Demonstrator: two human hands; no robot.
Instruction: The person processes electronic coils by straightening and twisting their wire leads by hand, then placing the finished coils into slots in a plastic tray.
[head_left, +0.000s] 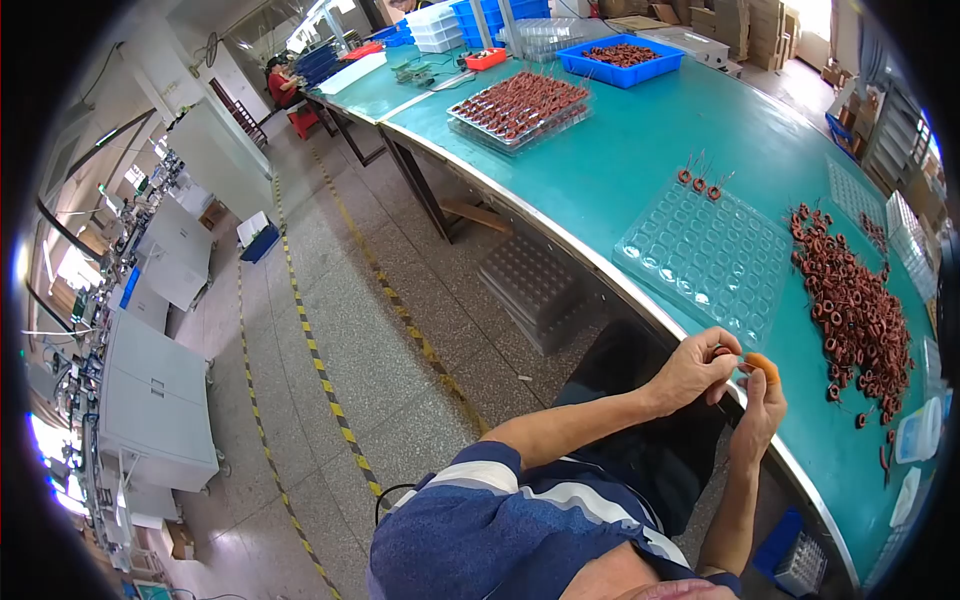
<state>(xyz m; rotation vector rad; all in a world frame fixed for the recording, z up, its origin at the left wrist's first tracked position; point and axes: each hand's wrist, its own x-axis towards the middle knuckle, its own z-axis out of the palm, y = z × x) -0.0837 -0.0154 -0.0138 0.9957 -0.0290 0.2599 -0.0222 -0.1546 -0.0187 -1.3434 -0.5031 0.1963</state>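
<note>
My left hand [697, 370] is closed in a pinch over the table's front edge, with a red-brown ring coil [722, 352] partly showing between its fingers. Touching or very near its fingertips is my right hand [762, 405], also pinched, an orange finger cot [763, 367] on one finger. What the right fingers grip is too small to make out. Just beyond the hands lies a clear plastic tray [690, 255] with round pockets; three ring coils [700, 185] with upright wire leads sit at its far corner. To the right spreads a heap of loose ring coils [855, 310].
Farther along the green table [690, 125] stand coil-filled stacked trays [522, 108] and a blue bin [622, 68] of coils. Red-handled pliers [887, 460] and a white tub [918, 432] lie at right. Stacked trays [535, 290] stand underneath. A person [283, 85] sits far off.
</note>
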